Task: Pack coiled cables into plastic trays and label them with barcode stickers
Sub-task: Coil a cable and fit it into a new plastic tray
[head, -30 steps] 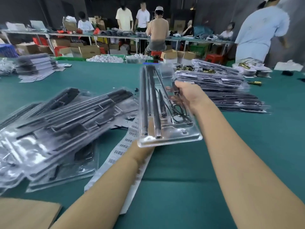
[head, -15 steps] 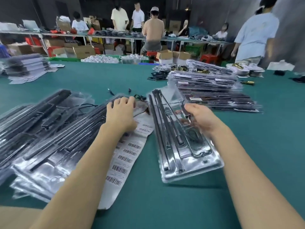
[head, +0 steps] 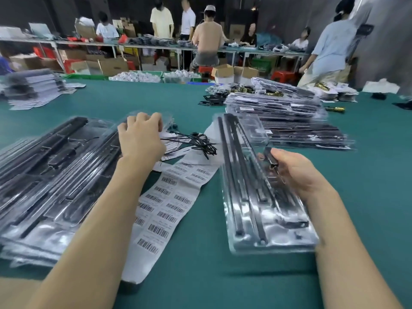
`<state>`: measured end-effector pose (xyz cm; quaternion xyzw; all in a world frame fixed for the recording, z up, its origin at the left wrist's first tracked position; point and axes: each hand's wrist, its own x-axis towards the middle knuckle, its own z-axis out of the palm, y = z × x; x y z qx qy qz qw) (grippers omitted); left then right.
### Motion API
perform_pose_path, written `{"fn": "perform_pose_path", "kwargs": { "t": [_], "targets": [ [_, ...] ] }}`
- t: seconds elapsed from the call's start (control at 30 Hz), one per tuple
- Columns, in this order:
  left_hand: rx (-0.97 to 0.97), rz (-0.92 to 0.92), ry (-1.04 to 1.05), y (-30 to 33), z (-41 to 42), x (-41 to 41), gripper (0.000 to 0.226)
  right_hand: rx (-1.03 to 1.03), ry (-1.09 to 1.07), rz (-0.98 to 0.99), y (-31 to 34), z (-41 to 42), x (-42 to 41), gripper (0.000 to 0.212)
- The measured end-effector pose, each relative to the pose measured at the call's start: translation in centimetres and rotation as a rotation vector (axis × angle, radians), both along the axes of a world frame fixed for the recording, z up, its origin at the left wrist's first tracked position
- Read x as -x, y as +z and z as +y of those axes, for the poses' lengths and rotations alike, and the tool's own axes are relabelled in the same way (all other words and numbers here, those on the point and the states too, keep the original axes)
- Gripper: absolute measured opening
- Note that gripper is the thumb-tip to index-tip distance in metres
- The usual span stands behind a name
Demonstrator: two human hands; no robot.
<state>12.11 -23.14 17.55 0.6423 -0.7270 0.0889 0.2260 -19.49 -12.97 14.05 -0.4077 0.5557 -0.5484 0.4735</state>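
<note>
My right hand (head: 296, 172) grips the right edge of a clear plastic tray (head: 249, 221) holding long black rods, with the thumb pressing a small black part inside it. The tray hangs tilted just above the green table. My left hand (head: 141, 136) is curled at the top end of the left pile of trays (head: 51, 179), its fingers closed on thin strands leading to a tangle of black cables (head: 202, 143). A long sheet of barcode stickers (head: 169, 204) lies between my forearms, partly under the left one.
A stack of filled trays (head: 289, 121) lies behind the held tray at right. Flat grey packs (head: 33, 90) are piled at far left. Bare green table (head: 200, 275) spreads in front. Several people work at benches behind, one standing at the table's far right.
My left hand has moved up and right from the tray pile to the cable strands. The tray in my right hand has shifted right and lies flatter. The cable tangle now shows.
</note>
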Motion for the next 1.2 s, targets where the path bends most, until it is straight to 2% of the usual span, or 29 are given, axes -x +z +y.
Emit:
{"fn": "perform_pose_path", "kwargs": {
  "t": [0.07,0.13,0.2,0.3,0.37,0.4,0.43,0.5,0.53,0.6,0.67,0.73,0.93,1.1,1.2],
  "targets": [
    [-0.039,-0.146,-0.143,0.3,-0.1,0.4,0.037,-0.072,0.056,0.193,0.3,0.3,0.5,0.023],
    [-0.107,-0.215,-0.323,0.3,0.3,1.6,0.038,-0.19,0.08,0.39,0.8,0.6,0.7,0.021],
    [-0.178,-0.252,-0.413,-0.2,0.9,3.0,0.037,-0.283,0.052,0.442,1.5,0.9,0.8,0.025],
    [-0.201,-0.275,-0.396,-0.8,1.1,3.9,0.037,-0.423,0.015,0.554,3.1,1.4,0.8,0.031],
    [-0.2,-0.228,-0.351,-1.1,1.2,4.1,0.042,-0.516,-0.039,0.917,4.5,1.6,0.5,0.032],
    [-0.2,-0.21,-0.328,-1.4,1.2,4.4,0.045,-0.494,-0.089,1.125,5.2,1.5,0.0,0.033],
    [-0.209,-0.201,-0.304,-1.7,1.3,4.8,0.051,-0.366,-0.152,1.238,5.9,1.2,-1.0,0.033],
    [-0.228,-0.186,-0.255,-2.6,1.6,5.6,0.057,0.052,-0.164,1.195,7.6,0.1,-4.4,0.029],
    [-0.216,-0.172,-0.24,-3.1,1.6,5.9,0.05,0.189,-0.106,1.185,8.2,-0.8,-6.4,0.026],
    [-0.18,-0.144,-0.235,-3.8,1.7,6.0,0.034,0.215,0.129,1.333,8.2,-3.2,-10.1,0.024],
    [-0.16,-0.124,-0.249,-4.1,1.5,5.8,0.028,0.091,0.33,1.606,6.8,-5.5,-12.6,0.03],
    [-0.173,-0.09,-0.256,-3.9,1.4,5.4,0.024,-0.015,0.386,1.786,5.6,-7.1,-13.2,0.037],
    [-0.283,0.05,-0.278,-2.4,0.7,4.1,0.017,-0.035,0.247,1.892,5.0,-8.5,-12.2,0.035],
    [-0.294,0.031,-0.29,-2.1,0.8,3.7,0.016,0.084,0.22,1.875,4.6,-8.7,-11.4,0.019],
    [-0.303,0.007,-0.316,-2.2,1.1,4.1,0.017,0.136,0.241,1.996,4.4,-9.1,-11.6,0.021]
  ]
}}
